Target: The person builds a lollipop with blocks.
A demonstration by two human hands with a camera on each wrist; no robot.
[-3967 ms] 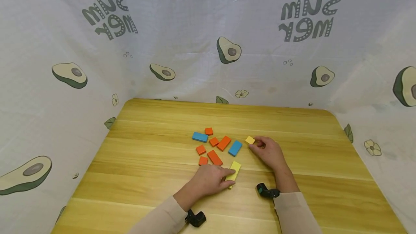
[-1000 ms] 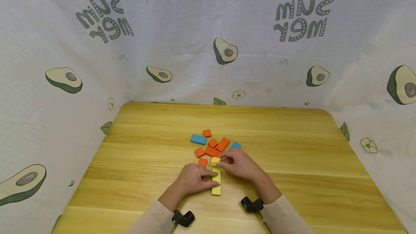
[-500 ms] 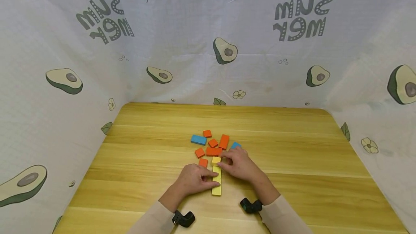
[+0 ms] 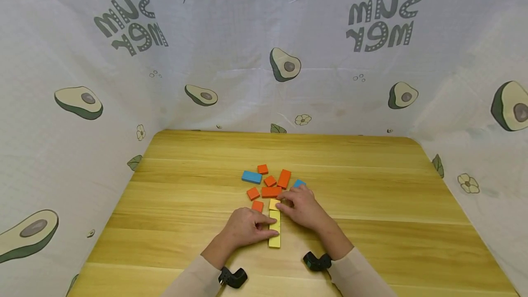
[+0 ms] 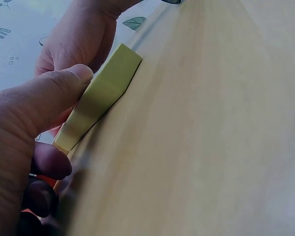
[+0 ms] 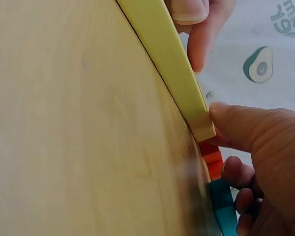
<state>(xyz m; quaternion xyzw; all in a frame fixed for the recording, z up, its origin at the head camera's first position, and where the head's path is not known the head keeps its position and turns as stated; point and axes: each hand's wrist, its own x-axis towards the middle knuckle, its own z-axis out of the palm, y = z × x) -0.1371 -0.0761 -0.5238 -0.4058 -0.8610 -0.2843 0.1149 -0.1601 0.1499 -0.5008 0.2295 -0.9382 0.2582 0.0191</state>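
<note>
In the head view a long yellow block [image 4: 274, 241] lies flat, its length running away from me. My left hand [image 4: 244, 227] holds it from the left, thumb and index finger spread along it; the left wrist view shows the thumb [image 5: 64, 88] on its edge. At its far end sits a small yellow block [image 4: 273, 204], lined up end to end with it. My right hand [image 4: 306, 207] pinches that small block between thumb and index finger. Just beyond lies a long orange block [image 4: 271, 192], crosswise.
Another long orange block [image 4: 284, 179] and a blue block [image 4: 299, 183], partly behind my right hand, lie to the right. Several small orange blocks [image 4: 253, 193] and a blue block [image 4: 252, 177] lie left and behind. A patterned white cloth [image 4: 247, 35] hangs beyond the wooden table [image 4: 185, 223].
Over four seconds the small yellow block came left to the long one's far end, and the long one shifted left and straightened. Two long orange blocks turned. Lately the small block has settled slightly.
</note>
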